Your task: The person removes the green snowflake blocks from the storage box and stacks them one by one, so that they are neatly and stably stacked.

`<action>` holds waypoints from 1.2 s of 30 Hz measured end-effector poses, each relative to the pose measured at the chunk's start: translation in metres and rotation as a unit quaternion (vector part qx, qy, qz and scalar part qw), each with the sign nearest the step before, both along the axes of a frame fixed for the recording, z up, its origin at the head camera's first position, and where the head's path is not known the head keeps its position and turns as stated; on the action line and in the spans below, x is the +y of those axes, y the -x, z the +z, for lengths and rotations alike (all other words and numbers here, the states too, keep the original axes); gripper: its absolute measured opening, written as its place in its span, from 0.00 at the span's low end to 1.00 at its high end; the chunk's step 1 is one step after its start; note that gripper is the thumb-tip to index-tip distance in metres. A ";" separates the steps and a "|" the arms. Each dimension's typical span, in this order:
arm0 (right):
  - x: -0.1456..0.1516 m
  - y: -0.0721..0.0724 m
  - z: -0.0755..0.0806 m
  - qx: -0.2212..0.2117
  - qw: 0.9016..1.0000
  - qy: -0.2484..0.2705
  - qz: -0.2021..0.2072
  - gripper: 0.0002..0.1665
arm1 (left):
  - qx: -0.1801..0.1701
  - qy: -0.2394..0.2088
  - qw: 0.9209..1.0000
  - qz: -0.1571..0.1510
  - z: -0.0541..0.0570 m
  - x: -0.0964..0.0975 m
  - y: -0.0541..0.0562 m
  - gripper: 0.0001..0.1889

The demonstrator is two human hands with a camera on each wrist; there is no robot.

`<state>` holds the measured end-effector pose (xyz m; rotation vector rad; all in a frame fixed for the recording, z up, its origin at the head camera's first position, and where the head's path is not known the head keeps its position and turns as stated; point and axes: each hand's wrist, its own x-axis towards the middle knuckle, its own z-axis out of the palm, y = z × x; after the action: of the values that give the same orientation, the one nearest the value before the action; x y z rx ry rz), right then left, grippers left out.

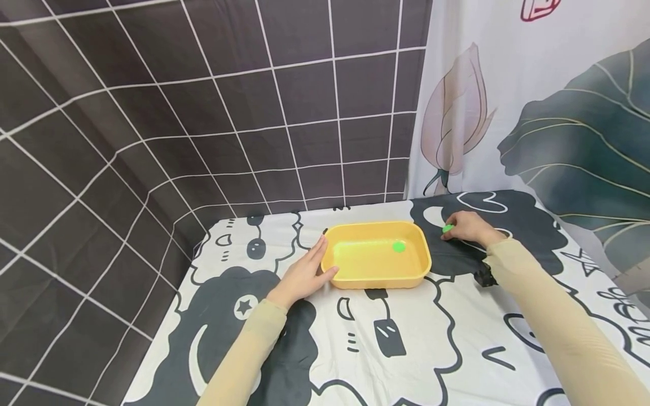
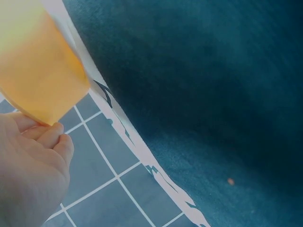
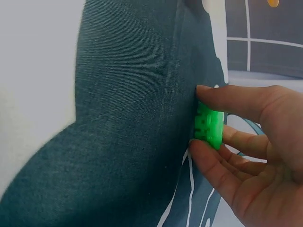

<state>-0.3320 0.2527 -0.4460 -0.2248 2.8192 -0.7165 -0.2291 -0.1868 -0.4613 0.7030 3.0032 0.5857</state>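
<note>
A shallow yellow plastic tub (image 1: 376,285) sits on the patterned cloth, its rounded end at my left hand (image 1: 302,276). That hand holds the tub's left end, thumb over the near corner and fingers along the side. In the left wrist view, its fingertips (image 2: 57,130) bend at the tub's edge. Inside the tub lies a flat green round piece (image 1: 399,246). Right of the tub, my right hand (image 1: 469,227) pinches another green round plastic piece (image 3: 209,125) with a notched side. Thumb and fingertips grip it close over the cloth's dark patch.
A white cloth (image 1: 416,361) with dark cartoon drawings covers the surface. Dark grid-patterned fabric (image 1: 304,101) hangs behind and at left; a white curtain (image 1: 457,34) with a flower and leaf hangs at right. A small black object (image 1: 484,276) shows under the right sleeve.
</note>
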 end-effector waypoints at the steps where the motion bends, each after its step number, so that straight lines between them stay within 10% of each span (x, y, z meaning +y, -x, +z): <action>1: 0.000 -0.001 0.000 0.002 1.000 -0.003 -0.001 0.30 | 0.000 0.000 1.000 0.000 0.000 0.000 0.000 0.44; 25: 0.001 -0.002 0.007 0.004 0.999 -0.024 0.025 0.32 | -0.003 -0.003 1.000 -0.006 0.001 0.000 0.001 0.44; 36: -0.004 0.003 0.042 0.022 0.999 -0.009 0.023 0.31 | -0.009 -0.003 1.000 -0.002 0.002 0.000 0.002 0.44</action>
<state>-0.3353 0.2483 -0.4041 -0.3058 2.8504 -0.6832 -0.2313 -0.1867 -0.4590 0.6993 2.9844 0.5986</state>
